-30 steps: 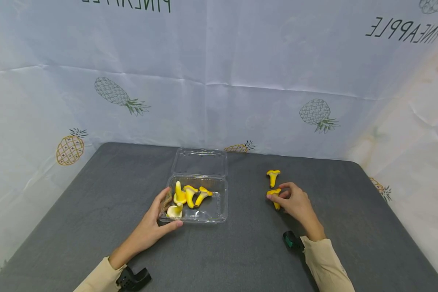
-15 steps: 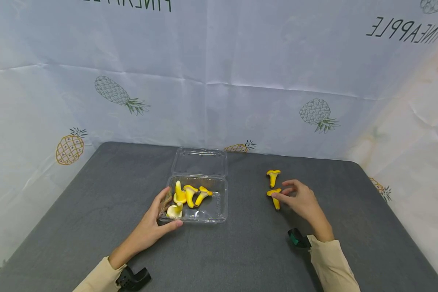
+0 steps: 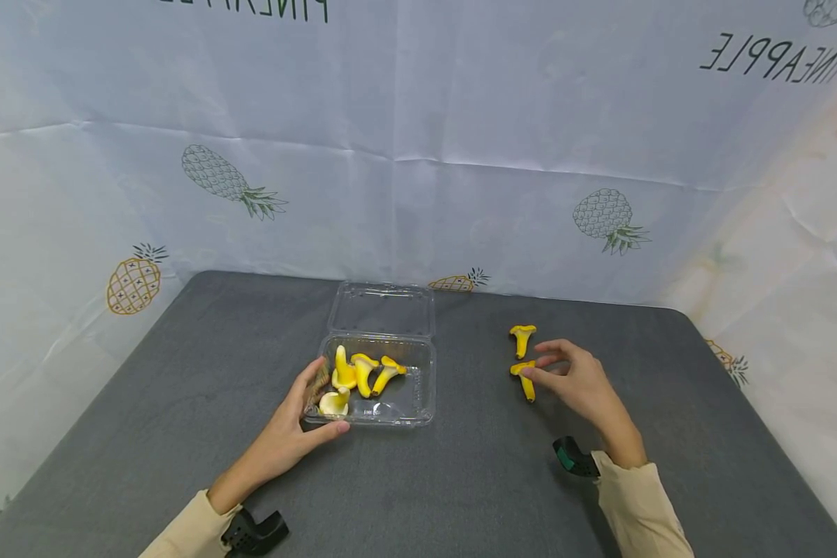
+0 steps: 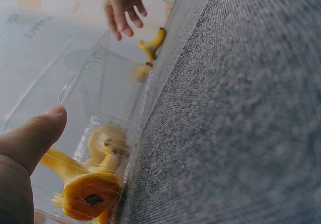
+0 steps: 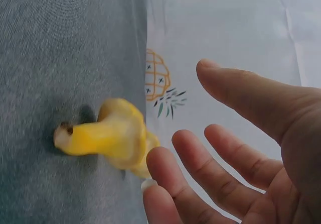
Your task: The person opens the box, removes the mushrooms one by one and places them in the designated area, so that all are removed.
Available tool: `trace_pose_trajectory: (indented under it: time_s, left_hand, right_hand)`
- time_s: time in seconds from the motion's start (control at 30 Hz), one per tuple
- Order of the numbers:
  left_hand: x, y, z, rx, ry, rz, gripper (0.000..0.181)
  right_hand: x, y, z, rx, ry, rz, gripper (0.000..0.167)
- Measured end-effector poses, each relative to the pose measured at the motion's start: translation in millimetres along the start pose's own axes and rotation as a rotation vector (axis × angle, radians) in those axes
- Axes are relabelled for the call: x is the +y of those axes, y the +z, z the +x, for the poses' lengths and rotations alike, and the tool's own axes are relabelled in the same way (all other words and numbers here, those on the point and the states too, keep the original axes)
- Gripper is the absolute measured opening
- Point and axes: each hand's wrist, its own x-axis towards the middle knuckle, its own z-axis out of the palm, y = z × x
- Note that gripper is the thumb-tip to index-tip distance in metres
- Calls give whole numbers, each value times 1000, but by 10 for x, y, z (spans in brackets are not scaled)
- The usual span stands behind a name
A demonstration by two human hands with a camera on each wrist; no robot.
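My left hand (image 3: 289, 438) holds the near left corner of a clear plastic clamshell box (image 3: 418, 403), thumb along the front and fingers at the left side. Inside lie several yellow chanterelle mushrooms (image 3: 364, 376), also seen through the wall in the left wrist view. To the right, two more sit on the table: a nearer chanterelle (image 3: 528, 387) and a farther chanterelle (image 3: 522, 339). My right hand (image 3: 579, 387) hovers beside the nearer one, fingers spread and gripping nothing; the right wrist view shows a gap between thumb and fingers, with that mushroom (image 5: 108, 136) beyond the fingertips.
The box's transparent lid (image 3: 382, 310) is folded back towards the far table edge. A dark grey cloth covers the table (image 3: 460, 496). Behind it hangs a white curtain (image 3: 418, 217) printed with pineapples. Black wrist cameras (image 3: 254, 535) sit on both arms.
My right hand has drawn back slightly to the right from the nearer chanterelle, which lies where it was. The left hand and the box have stayed still.
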Motion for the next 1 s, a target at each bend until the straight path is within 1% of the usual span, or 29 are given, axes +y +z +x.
trace_pose_trajectory:
  time_s: [0.23,0.4,0.6,0.87,1.0]
  left_hand:
    - [-7,9,5,1,1,1,99]
    - [-8,16,7,1,-9,6,99]
    - [-6,16,13,3,-12,12,99]
    - [-11,6,15,4,-16,24,100]
    - [-16,10,13,6,-20,22,100]
  right_hand:
    - [-107,72,-15,-42,-14,22,55]
    - [-146,118,-30,-55,-33,37,50]
    - [-179,180,-45,-54,-88,41,44]
    - [-271,304,-43,-101,-155,78,40]
    - [-297,340,-39,-113,-187,86,37]
